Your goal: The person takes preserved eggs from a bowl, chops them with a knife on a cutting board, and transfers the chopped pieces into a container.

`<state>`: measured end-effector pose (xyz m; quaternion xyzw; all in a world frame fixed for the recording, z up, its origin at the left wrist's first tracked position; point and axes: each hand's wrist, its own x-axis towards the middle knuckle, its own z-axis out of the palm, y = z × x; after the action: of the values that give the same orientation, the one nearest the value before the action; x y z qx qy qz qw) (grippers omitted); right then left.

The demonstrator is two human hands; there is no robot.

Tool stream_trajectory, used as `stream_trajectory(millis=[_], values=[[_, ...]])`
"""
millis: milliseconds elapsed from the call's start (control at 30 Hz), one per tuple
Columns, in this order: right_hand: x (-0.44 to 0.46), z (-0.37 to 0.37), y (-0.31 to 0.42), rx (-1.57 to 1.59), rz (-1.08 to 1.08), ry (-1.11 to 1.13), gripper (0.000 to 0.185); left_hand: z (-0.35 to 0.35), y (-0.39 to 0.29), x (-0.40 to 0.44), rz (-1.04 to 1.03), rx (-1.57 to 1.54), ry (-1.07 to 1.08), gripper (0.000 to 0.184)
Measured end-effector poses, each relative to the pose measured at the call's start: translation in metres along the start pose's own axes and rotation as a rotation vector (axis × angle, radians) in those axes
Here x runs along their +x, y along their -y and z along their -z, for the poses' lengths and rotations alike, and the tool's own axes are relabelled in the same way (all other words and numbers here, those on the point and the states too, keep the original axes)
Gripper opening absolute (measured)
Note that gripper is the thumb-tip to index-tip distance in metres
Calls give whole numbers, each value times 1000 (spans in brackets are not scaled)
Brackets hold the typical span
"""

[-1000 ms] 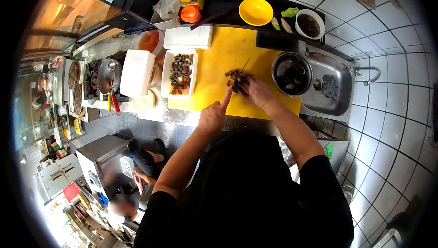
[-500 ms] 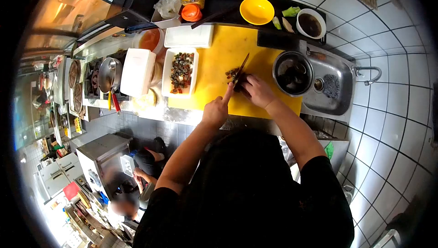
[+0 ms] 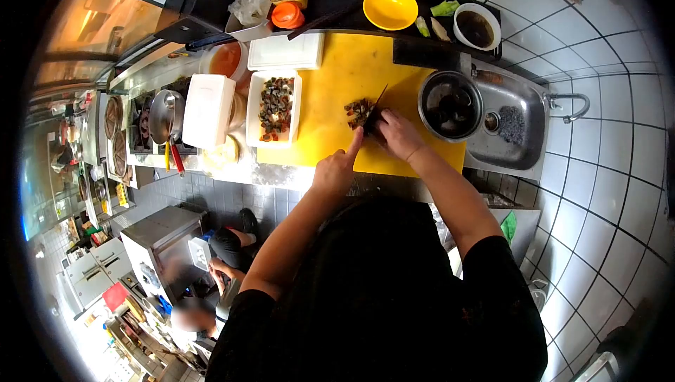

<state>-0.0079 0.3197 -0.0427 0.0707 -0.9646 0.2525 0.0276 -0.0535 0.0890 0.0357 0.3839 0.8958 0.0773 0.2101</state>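
Note:
My left hand is closed around a knife handle, its index finger stretched along the knife. The narrow knife blade points up and away over the yellow cutting board. Beside the blade, my right hand has curled fingers pressed on dark food, mostly hidden under them. Dark chopped pieces lie in a small heap left of the blade. Further left, a white tray holds many similar dark and orange-brown pieces.
Right of the board are a metal bowl of dark food and a sink. Behind stand a yellow bowl, a white bowl and jars. A pan is left. A person sits lower left.
The knife has shifted, its blade now right of the heap, close to my right fingertips. More of the chopped heap shows. The whole view has shifted slightly.

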Motion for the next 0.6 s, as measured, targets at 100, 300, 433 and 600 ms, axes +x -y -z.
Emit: stream_trajectory(millis=[100,300,433,600], values=[[0,2,0,6,5,-16,28,1,-1,9,1,-28,-6,90],[-2,9,7,40,-3,-29,34,11,0,3,-1,-41,-41,91],[5,15,14,44,91,-171,34,24,-8,-5,9,-26,-6,91],[3,5,7,11,51,-85,33,9,-7,-1,10,-20,1,93]])
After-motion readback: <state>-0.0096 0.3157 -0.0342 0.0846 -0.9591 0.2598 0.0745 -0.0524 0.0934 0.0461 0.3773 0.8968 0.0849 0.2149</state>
